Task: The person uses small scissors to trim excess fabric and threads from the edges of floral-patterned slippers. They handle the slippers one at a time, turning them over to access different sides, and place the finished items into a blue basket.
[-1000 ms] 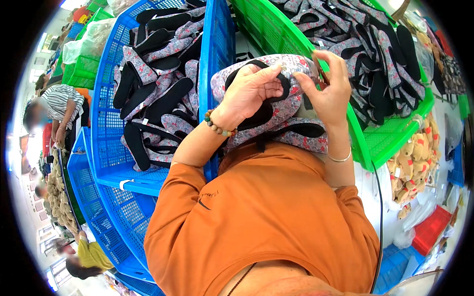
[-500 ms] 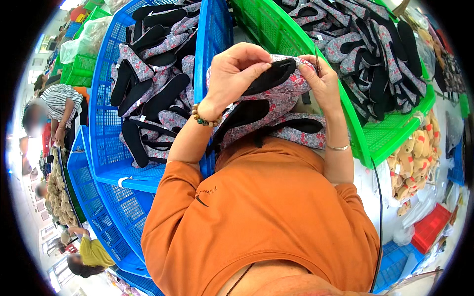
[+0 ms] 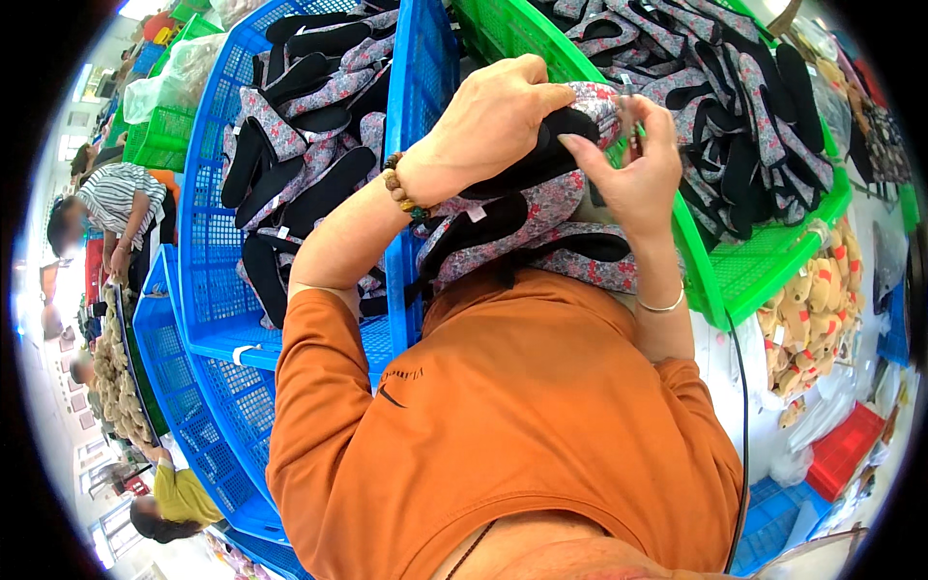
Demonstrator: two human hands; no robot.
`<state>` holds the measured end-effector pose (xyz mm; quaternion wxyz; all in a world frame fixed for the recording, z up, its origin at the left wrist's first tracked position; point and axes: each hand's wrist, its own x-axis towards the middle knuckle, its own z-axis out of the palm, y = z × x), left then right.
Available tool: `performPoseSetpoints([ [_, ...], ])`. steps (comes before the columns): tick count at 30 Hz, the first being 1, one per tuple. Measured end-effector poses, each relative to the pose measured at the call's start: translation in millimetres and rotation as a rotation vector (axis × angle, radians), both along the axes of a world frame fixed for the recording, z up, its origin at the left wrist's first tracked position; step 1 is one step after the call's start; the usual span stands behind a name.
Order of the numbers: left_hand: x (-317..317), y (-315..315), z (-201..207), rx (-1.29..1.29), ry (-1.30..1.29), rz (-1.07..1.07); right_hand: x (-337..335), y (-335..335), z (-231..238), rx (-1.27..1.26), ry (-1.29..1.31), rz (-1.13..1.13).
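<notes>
Left hand [image 3: 493, 121] clamps a floral slipper [image 3: 551, 150], right hand [image 3: 633, 174] curls round a small tool [image 3: 635, 143] at its end, between the blue basket's right edge [image 3: 425, 58] and the green basket's left edge [image 3: 527, 58]; detail work, apparently, wanting steadiness next.

Floral slippers [image 3: 273, 128] are lying heaped around you.
At your ten o'clock, a blue crate [image 3: 206, 261] is holding one jumbled pile, black soles [image 3: 329, 198] showing; at your two o'clock, a green crate [image 3: 764, 275] is carrying another; toward four o'clock, the white floor [image 3: 759, 430] is bearing a red crate [image 3: 844, 449].
</notes>
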<state>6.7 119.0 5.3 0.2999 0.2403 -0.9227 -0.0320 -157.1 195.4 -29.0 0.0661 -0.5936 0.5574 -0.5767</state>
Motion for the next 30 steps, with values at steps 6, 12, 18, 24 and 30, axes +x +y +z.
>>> performPoseSetpoints([
  [6,18.3,-2.8,18.2,0.156,-0.018,-0.186,0.5,-0.4,-13.7,0.115,-0.082,0.151],
  [12,46.4,0.2,-27.5,0.608,0.004,-0.241,7.8,-3.7,-32.3,0.324,-0.495,0.618],
  [18,60.8,11.5,-77.4,1.567,0.599,-0.357,18.4,-3.2,-42.1,0.444,-0.595,0.726],
  [24,65.3,20.0,-91.2,1.613,0.803,-0.515,31.2,-9.3,-61.1,0.495,-0.774,0.775],
  [30,74.7,30.5,-92.1,1.725,0.866,-0.275,44.6,-4.5,-58.7,0.453,-0.281,0.535],
])
